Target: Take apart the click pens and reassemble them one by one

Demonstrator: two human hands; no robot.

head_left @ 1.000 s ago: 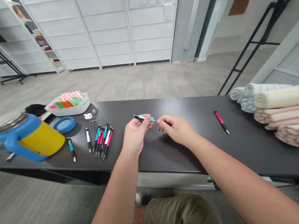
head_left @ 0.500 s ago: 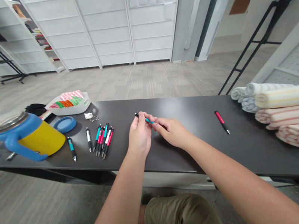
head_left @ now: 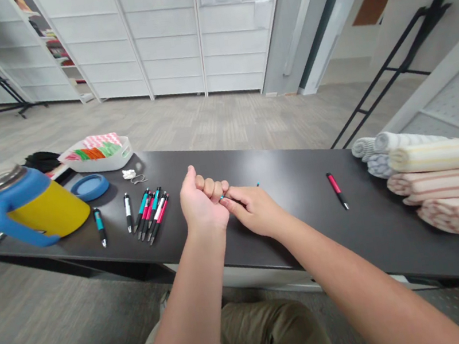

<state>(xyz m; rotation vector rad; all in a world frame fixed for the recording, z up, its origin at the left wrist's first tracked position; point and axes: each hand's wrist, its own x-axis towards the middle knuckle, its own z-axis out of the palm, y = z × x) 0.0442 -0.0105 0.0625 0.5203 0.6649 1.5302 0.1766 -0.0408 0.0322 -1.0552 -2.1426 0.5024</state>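
My left hand is curled into a fist, with its thumb sticking up to the left. Against its fingertips, my right hand pinches with thumb and forefinger. A sliver of a teal pen shows between the two hands; the hands hide most of it. Just beyond the right knuckles a small teal tip peeks out, and what it belongs to is hidden. To the left lies a bunch of teal, pink and white pens. A white pen and another teal pen lie apart from it.
On the dark table, a pink pen lies right of my hands. Rolled striped towels are stacked at the far right. Leftward are a blue-yellow mug, a blue lid, a white basket and a small white item.
My left hand has rolled over, fingers now curled and thumb raised, covering the pen that showed before. My right hand has shifted slightly lower. The view has tilted a little.
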